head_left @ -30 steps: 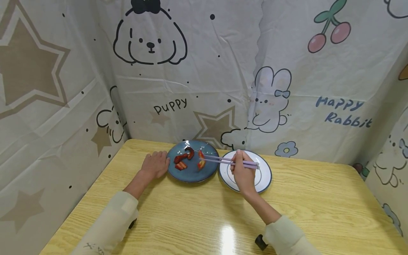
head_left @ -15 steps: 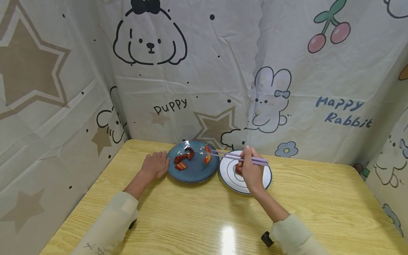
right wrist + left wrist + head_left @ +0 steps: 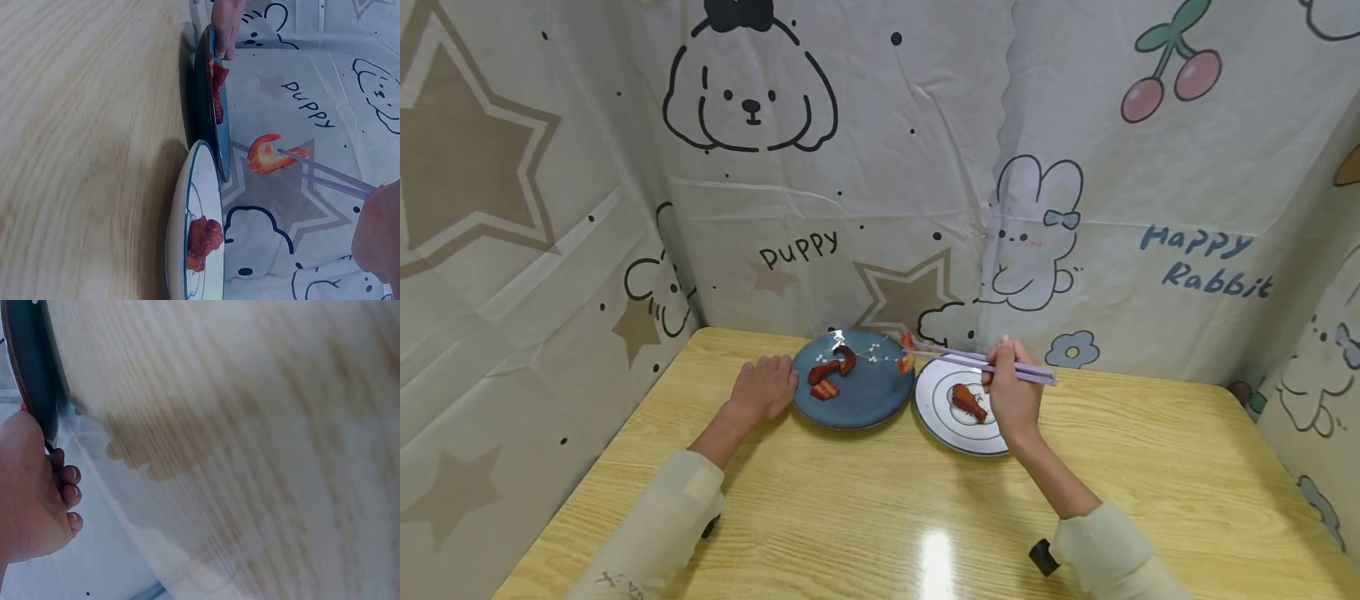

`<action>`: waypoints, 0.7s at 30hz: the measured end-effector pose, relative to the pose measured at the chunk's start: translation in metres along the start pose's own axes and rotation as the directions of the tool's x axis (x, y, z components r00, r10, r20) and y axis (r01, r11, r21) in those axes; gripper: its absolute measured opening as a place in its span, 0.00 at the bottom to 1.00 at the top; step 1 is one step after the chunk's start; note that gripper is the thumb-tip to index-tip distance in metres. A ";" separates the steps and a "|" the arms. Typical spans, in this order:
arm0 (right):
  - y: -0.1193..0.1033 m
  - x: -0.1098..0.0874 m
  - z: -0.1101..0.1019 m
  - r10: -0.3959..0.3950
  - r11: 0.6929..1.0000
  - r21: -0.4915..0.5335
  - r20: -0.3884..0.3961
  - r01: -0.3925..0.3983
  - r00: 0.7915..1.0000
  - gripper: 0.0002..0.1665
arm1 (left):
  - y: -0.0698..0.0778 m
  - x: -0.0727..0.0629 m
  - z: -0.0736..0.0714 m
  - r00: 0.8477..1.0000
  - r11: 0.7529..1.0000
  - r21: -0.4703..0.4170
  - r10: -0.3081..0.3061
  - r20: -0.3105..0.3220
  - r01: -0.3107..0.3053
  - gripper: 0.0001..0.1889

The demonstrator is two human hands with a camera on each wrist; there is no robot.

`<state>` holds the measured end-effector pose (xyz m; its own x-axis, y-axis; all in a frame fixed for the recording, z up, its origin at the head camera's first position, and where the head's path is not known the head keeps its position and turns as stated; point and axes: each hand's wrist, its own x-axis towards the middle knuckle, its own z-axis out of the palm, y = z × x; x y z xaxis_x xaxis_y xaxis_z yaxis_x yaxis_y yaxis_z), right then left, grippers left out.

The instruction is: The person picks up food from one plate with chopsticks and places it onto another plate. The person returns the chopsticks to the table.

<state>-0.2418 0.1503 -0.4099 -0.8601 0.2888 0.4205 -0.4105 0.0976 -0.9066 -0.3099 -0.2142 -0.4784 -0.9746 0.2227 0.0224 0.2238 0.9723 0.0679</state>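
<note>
In the head view my right hand (image 3: 1017, 400) grips a pair of purple chopsticks (image 3: 973, 362) above the white plate (image 3: 934, 410) with blue rings. A curled orange-red shrimp (image 3: 264, 161) is pinched at their tips, raised clear of both plates in the right wrist view. One browned chicken drumstick (image 3: 968, 403) lies on the white plate. My left hand (image 3: 766, 387) holds the left rim of the blue plate (image 3: 857, 413), its fingertips (image 3: 72, 495) bent down beside the rim in the left wrist view.
On the blue plate lie another drumstick (image 3: 824, 372), a dark red curled piece (image 3: 846, 360) and a striped reddish piece of food (image 3: 824, 390). Both plates stand side by side at the back of the wooden table (image 3: 850, 500), against a printed cloth (image 3: 880, 167).
My right hand has moved right with the chopsticks, carrying the shrimp up from the blue plate to above its right rim. The drumstick on the white plate has come into sight. My left hand stays put.
</note>
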 end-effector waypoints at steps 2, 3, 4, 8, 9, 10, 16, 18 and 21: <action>0.000 0.001 -0.002 -0.012 1.000 -0.002 -0.011 0.012 1.000 0.27 | 0.000 0.001 0.000 1.000 1.000 0.000 0.004 0.001 -0.004 0.17; 0.001 0.001 -0.004 -0.018 1.000 -0.008 -0.016 0.018 1.000 0.27 | 0.000 0.001 0.001 1.000 1.000 0.002 0.006 0.001 -0.006 0.17; 0.001 0.002 -0.005 -0.020 1.000 -0.012 -0.021 0.020 1.000 0.27 | 0.000 0.001 0.001 1.000 1.000 0.004 0.007 0.000 -0.007 0.17; 0.002 0.003 -0.011 -0.021 1.000 -0.023 -0.042 0.020 0.999 0.27 | -0.001 0.001 0.001 1.000 1.000 0.009 0.007 -0.001 -0.007 0.17; 0.003 0.003 -0.012 -0.022 1.000 -0.023 -0.043 0.021 0.999 0.27 | -0.001 0.001 0.001 1.000 1.000 0.010 0.007 0.001 -0.007 0.17; 0.003 0.003 -0.014 -0.016 1.000 -0.023 -0.043 0.015 0.999 0.27 | -0.001 0.001 0.001 1.000 1.000 0.010 0.007 0.003 -0.007 0.17; 0.005 0.004 -0.024 0.034 0.998 -0.054 -0.043 -0.036 0.998 0.25 | 0.000 0.000 0.000 1.000 1.000 0.004 0.008 0.000 -0.008 0.17; 0.006 0.004 -0.027 0.049 0.997 -0.059 -0.052 -0.052 0.997 0.25 | 0.000 0.000 0.000 1.000 1.000 0.005 0.008 -0.002 -0.008 0.18; 0.008 0.003 -0.030 0.035 0.996 -0.079 -0.070 -0.040 0.997 0.25 | 0.000 0.000 0.000 1.000 1.000 0.005 0.009 0.000 -0.009 0.17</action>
<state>-0.2388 0.1801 -0.4167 -0.8505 0.3581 0.3853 -0.3503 0.1607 -0.9227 -0.3100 -0.2138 -0.4788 -0.9726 0.2314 0.0232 0.2325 0.9705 0.0632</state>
